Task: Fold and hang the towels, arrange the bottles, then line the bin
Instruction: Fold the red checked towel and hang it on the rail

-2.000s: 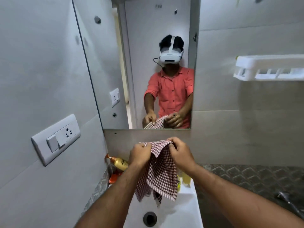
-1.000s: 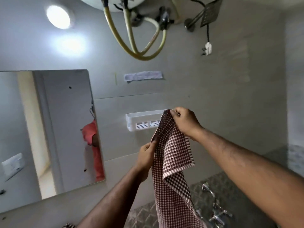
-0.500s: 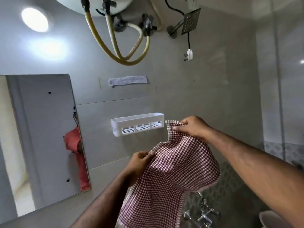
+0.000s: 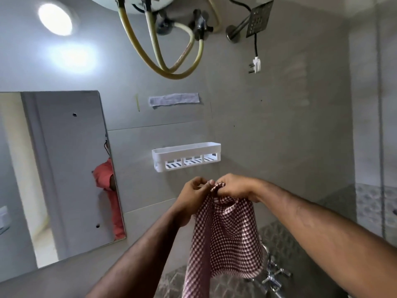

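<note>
Hands (image 4: 211,191) now together, towel (image 4: 225,235) vertical

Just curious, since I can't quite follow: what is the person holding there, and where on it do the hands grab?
The checkered towel, pinched by both the left hand and right hand at its bunched top edge; the rest hangs down.

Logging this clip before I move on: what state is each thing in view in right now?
Towel: held up, top edge bunched, rest hanging, not hung.
Left hand: pinching the towel's top edge.
Right hand: gripping the towel's top edge, touching the left hand.
Shelf: on the wall, looks empty from below.
Light: on.
Plug: dangling, unplugged.
Tap: no water seen.
</note>
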Available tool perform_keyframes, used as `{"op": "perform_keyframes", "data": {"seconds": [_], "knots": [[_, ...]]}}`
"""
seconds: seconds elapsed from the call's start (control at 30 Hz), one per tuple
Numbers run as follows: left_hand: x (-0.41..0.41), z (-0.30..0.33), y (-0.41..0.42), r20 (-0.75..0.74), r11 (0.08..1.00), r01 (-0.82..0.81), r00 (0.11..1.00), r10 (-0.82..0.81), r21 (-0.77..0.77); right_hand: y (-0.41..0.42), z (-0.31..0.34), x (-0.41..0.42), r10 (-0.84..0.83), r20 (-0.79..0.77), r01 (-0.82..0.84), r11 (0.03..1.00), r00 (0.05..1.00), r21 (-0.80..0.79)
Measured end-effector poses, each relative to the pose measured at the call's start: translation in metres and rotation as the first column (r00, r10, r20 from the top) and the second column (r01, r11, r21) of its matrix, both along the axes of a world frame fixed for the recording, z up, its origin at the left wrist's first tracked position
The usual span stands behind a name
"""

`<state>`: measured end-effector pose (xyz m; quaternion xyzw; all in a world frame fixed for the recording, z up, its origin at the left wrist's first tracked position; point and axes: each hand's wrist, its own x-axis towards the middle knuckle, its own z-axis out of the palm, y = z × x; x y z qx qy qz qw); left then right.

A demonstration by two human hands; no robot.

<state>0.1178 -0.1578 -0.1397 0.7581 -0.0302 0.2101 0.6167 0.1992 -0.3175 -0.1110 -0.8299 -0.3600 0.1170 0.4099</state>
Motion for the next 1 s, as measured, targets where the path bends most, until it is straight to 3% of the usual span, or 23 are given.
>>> {"op": "perform_keyframes", "data": {"seconds": [0.1, 0.2, 0.33, 0.4, 0.47, 0.6, 0.7, 0.83, 1.0], "knots": [[-0.001, -0.001, 0.004, -0.068, 1.000, -0.007, 0.998, 0.008, 0.011, 0.004, 0.003, 0.008, -0.178, 0.029, 0.171, 0.971, 0.984, 0.168], [-0.003, -0.009, 0.019, -0.218, 0.985, 0.052, 0.976, -0.016, 0.162, -0.003, 0.006, 0.021, -0.355, -0.052, 0.351, 0.870, 0.933, 0.346], [-0.004, -0.021, 0.040, -0.381, 0.940, 0.103, 0.924, 0.030, 0.324, -0.022, 0.008, 0.036, -0.541, -0.124, 0.537, 0.727, 0.832, 0.428], [-0.004, -0.026, 0.040, -0.411, 0.910, 0.105, 0.908, 0.077, 0.402, -0.031, 0.008, 0.038, -0.530, -0.164, 0.543, 0.718, 0.832, 0.435], [-0.002, -0.028, 0.033, -0.365, 0.910, 0.087, 0.928, 0.074, 0.406, -0.036, 0.009, 0.037, -0.484, -0.111, 0.482, 0.766, 0.868, 0.426], [0.008, -0.021, 0.000, -0.166, 0.965, 0.022, 0.986, 0.023, 0.260, -0.037, 0.017, 0.022, -0.410, 0.044, 0.372, 0.863, 0.911, 0.342], [0.013, -0.012, -0.023, -0.091, 0.984, 0.066, 0.995, -0.051, 0.167, -0.036, 0.023, 0.020, -0.396, 0.094, 0.353, 0.885, 0.913, 0.303], [0.018, -0.017, -0.031, -0.242, 0.958, 0.186, 0.961, -0.132, 0.217, -0.041, 0.027, 0.021, -0.502, 0.066, 0.438, 0.805, 0.862, 0.401], [0.019, -0.038, -0.022, -0.444, 0.917, 0.258, 0.890, -0.104, 0.303, -0.062, 0.029, 0.035, -0.749, 0.019, 0.636, 0.575, 0.662, 0.515]]}}
